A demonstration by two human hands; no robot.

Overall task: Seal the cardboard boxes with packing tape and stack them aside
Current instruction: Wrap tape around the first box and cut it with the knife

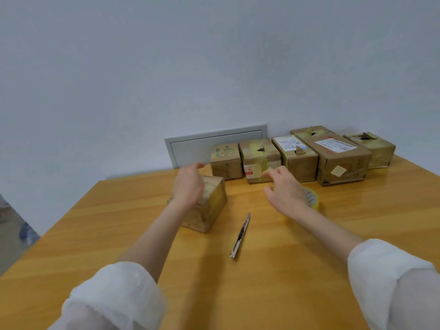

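View: head camera, the only view supplied.
Left hand (188, 184): fingers loosely spread and gripping nothing; it was over the top of the small brown cardboard box (208, 207). Contact could not be confirmed because of blur.
Right hand (287, 190): fingers loosely spread and empty, in front of the yellow roll of packing tape (312, 199), which it partly hid.
Task item location: the small box stood on the orange wooden counter (285, 270), left of centre and apart from the back row of brown cardboard boxes (333, 158) along the wall.
Risk 1: the slim silver-and-black utility knife (241, 234) lay between the forearms. A reaching arm could have swept it off the counter. Blade exposure could not be determined.
Risk 2: the small box looked light and would probably slide if tape were pulled across it without a firm hold.
Risk 3: several back-row tops showed torn, wrinkled old tape with gaps. New tape laid over this would probably bond poorly.
Risk 4: the roll could have rolled away if nudged.
Count, cardboard boxes: six (one near, five in the row).
Count, tape rolls: one.
Count, knives: one.
Count, hands: two.
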